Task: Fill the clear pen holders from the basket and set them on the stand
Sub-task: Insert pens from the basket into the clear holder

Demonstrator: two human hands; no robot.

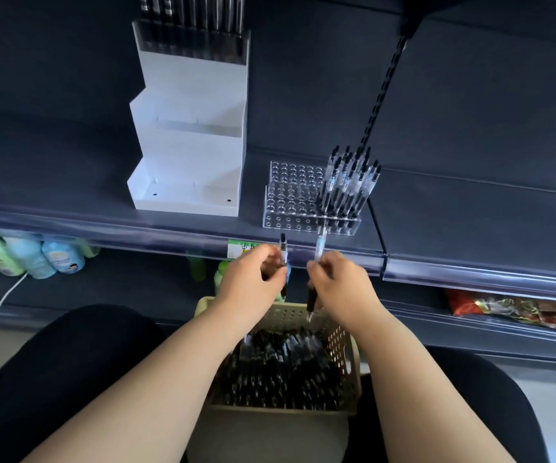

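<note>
Both forearms are bare. They reach forward from the lower frame and converge over the basket (345,359), which sits directly below the hands, between the person's dark-clad knees.

Left hand (253,274): back of hand up, fingers curled in. Thumb and fingertips pinch the left pen (283,252) roughly upright, its top poking above the knuckles.

Right hand (340,284): fingers curled likewise, gripping the right pen (319,250) mid-barrel. Clear end up, dark grip and tip pointing down at the basket. The hands are close but apart.

Loose pens (280,369) are heaped in the basket under both wrists (count unclear, blurred).

Just beyond the right hand, on the shelf (470,212), is the clear pen holder (290,195). Only its right-side holes carry standing pens (350,182).

Beyond and left of the left hand, on the same shelf, is the white stepped stand (189,128), with a filled holder (189,38) on its top step.

A green price label (241,250) is just behind the left fingers. Far left of the left hand, one shelf lower, are bottles (29,255). Far right of the right hand are snack packets (504,309).
</note>
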